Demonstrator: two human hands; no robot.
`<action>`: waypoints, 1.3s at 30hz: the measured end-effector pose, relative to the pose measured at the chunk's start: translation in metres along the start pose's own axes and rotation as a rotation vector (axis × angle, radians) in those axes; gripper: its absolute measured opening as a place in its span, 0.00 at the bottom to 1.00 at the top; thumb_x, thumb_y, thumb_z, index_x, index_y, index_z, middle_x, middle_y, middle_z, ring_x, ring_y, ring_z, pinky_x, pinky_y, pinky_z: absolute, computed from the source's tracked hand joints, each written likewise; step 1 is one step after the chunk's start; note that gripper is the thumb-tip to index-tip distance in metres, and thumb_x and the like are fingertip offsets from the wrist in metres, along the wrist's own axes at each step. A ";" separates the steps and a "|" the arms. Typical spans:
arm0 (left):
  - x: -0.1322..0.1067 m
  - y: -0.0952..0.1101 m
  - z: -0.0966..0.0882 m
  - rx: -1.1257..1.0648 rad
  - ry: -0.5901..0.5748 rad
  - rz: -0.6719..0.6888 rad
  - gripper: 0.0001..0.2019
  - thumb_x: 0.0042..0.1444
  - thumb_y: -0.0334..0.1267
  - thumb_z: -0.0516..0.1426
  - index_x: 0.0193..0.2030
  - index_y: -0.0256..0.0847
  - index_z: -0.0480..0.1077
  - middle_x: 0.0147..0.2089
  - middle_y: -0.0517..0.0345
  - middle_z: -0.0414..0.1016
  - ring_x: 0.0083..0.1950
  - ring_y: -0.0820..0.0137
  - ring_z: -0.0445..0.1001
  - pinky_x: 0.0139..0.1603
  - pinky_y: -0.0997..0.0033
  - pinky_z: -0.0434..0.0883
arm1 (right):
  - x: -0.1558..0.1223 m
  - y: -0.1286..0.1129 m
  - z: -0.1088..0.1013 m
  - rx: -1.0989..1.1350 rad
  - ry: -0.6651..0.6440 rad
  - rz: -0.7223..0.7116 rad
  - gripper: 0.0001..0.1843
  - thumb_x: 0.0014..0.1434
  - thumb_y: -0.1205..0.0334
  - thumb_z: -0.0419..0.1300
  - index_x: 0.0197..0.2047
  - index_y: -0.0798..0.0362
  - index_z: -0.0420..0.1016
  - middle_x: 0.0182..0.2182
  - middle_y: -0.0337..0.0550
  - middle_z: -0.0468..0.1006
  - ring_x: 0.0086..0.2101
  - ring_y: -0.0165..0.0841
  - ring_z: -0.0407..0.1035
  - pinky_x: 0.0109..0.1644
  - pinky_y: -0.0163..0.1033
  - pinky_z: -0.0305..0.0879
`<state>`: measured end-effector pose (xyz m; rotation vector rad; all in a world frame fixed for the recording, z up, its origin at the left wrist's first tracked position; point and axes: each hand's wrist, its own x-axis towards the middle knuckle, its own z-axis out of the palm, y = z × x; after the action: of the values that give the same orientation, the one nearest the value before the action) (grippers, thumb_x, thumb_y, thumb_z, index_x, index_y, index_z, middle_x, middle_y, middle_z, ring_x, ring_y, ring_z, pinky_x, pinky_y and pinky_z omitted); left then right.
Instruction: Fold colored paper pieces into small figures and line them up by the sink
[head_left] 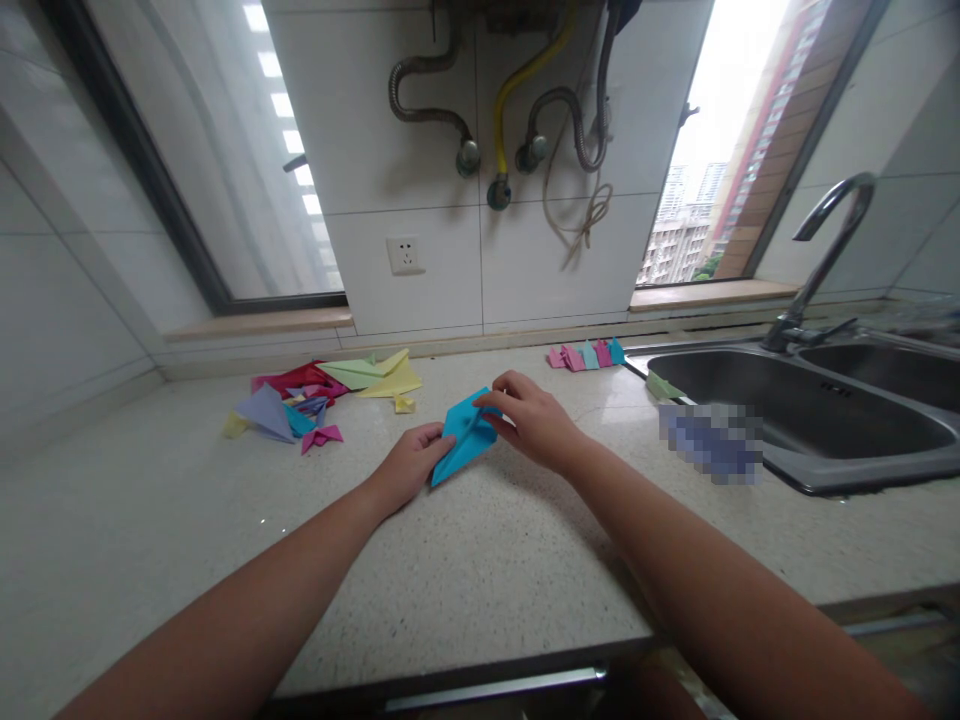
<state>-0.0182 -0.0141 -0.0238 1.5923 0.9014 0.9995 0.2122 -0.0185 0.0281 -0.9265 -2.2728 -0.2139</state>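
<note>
A sheet of blue origami paper [459, 452], partly folded, is held between both hands just over the countertop. My left hand [411, 460] grips its left edge, thumb on top. At the upper right of the paper, my right hand [536, 420] pinches a corner between thumb and fingers. Left of the hands lies a pile of folded paper pieces in red, green, lilac and yellow, with a pink folded piece [322, 437] at its front. A small yellow folded piece [404, 404] sits nearer to the left hand.
Several small folded paper figures [587, 355] stand in a row near the wall. On the right are a steel sink [810, 480] and its tap [840, 240]. A pixelated bluish item [712, 442] lies beside the sink's edge. The speckled countertop [420, 600] ends at the front.
</note>
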 end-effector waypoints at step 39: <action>0.003 -0.003 -0.009 -0.252 0.216 0.023 0.16 0.54 0.51 0.62 0.35 0.38 0.69 0.29 0.61 0.70 0.24 0.78 0.66 0.20 0.80 0.62 | -0.005 0.013 0.026 1.199 -0.269 0.695 0.12 0.59 0.53 0.59 0.42 0.52 0.72 0.25 0.37 0.69 0.23 0.27 0.62 0.23 0.32 0.59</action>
<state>-0.0253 -0.0081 -0.0246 1.3028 0.8649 1.2668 0.2098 -0.0021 0.0033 -0.9627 -1.6313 1.4572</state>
